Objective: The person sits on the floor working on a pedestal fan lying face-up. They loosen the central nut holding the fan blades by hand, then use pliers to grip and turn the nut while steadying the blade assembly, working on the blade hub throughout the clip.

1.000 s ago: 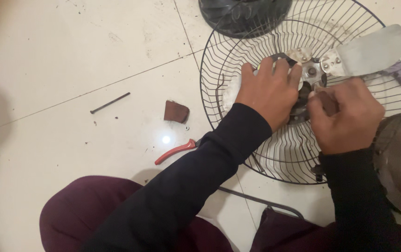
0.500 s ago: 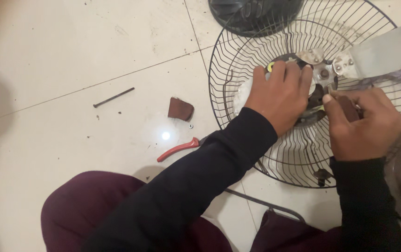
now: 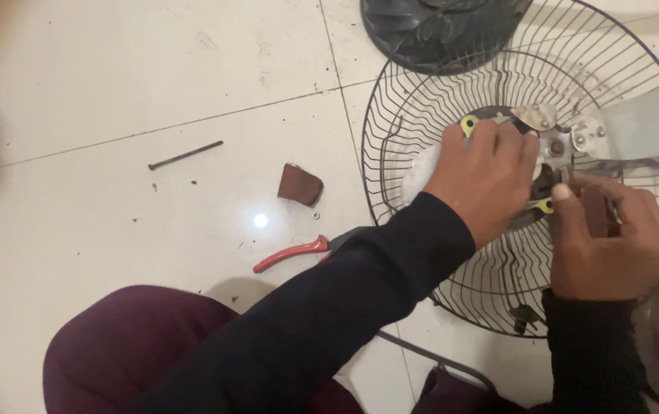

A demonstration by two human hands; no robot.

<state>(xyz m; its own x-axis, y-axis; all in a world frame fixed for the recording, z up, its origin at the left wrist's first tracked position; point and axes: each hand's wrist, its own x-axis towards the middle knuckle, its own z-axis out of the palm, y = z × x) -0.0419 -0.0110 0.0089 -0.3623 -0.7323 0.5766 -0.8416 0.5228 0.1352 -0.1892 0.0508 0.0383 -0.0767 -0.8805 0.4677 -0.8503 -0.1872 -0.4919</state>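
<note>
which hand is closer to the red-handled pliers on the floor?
Left. The left hand rests on the fan guard's hub, up and right of the red-handled pliers. The right hand is farther right, across the hub.

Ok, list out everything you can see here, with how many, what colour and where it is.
wire fan guard: one, dark metal, lying flat on the floor at right
fan hub: one, silvery with yellow-green bits, at the guard's middle
fan blade: one, pale grey, sticking out right from the hub
dark rounded fan part: one, black, top edge, overlapping the guard
long bolt: one, dark, on the floor at left
brown piece: one, reddish brown, on the floor left of the guard
pliers: one, red handles, on the floor, partly under the left sleeve
tiled floor: white, scuffed
left hand: pressed over the hub
right hand: closed on a small brown object beside the hub
</note>
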